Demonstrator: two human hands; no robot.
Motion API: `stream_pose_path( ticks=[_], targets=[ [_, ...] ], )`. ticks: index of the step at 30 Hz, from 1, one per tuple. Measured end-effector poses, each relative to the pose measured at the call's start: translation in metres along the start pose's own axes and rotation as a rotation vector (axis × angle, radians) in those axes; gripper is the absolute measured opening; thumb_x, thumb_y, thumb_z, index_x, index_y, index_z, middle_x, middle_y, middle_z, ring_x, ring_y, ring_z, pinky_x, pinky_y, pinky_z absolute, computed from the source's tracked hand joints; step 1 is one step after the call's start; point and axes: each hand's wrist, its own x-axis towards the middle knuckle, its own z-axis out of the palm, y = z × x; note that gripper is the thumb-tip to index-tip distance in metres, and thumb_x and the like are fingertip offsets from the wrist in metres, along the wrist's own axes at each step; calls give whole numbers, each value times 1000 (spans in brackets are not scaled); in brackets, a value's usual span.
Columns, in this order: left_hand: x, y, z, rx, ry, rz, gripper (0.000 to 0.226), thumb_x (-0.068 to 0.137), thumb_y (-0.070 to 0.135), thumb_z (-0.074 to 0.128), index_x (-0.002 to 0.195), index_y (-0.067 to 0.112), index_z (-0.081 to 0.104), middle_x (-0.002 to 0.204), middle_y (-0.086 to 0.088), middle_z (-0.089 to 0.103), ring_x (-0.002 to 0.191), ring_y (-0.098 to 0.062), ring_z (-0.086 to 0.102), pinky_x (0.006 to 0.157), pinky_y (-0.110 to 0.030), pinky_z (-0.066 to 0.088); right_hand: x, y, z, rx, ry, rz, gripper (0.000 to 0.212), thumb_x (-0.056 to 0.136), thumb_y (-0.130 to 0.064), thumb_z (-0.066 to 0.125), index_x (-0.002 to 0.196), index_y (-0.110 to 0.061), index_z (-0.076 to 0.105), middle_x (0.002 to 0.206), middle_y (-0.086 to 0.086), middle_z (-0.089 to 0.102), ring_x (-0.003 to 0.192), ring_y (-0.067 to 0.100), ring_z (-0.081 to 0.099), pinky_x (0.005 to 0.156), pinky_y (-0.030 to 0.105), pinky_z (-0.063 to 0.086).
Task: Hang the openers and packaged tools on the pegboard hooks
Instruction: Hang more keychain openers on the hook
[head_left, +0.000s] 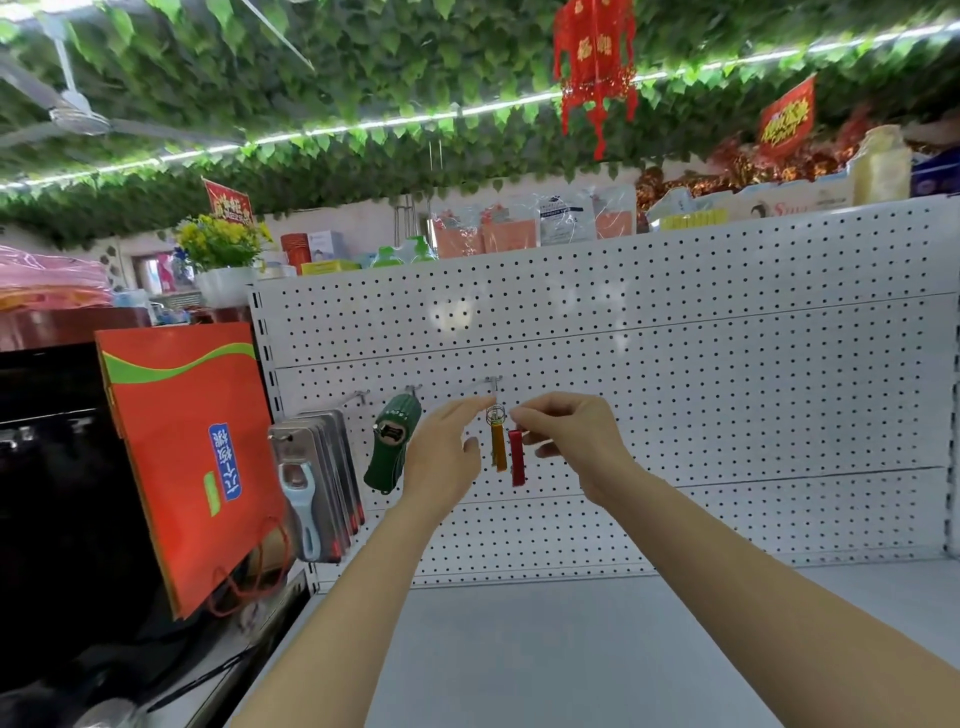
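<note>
Hanging of the small openers is under way: the right hand pinches what seems the ring of the red opener beside the yellow opener under the third hook, left hand open alongside; next, thread that ring onto the hook.

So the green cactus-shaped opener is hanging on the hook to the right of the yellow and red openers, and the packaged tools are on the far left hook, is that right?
Not quite. In the head view the green cactus-shaped opener hangs on the hook to the left of the yellow opener and red opener, not the right. The packaged tools are indeed on the far left hook.
</note>
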Motion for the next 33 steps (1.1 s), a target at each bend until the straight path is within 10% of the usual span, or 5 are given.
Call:
stream_pose_path(
  ticks=[33],
  targets=[
    [16, -6, -12, 124, -179, 65, 54, 90, 14, 62, 137, 40, 55, 133, 18, 59, 118, -7, 57, 98, -38, 52, 22, 29, 41, -116, 295, -133, 10, 80, -18, 72, 72, -23, 75, 69, -5, 73, 72, 14, 70, 73, 39, 59]
  ],
)
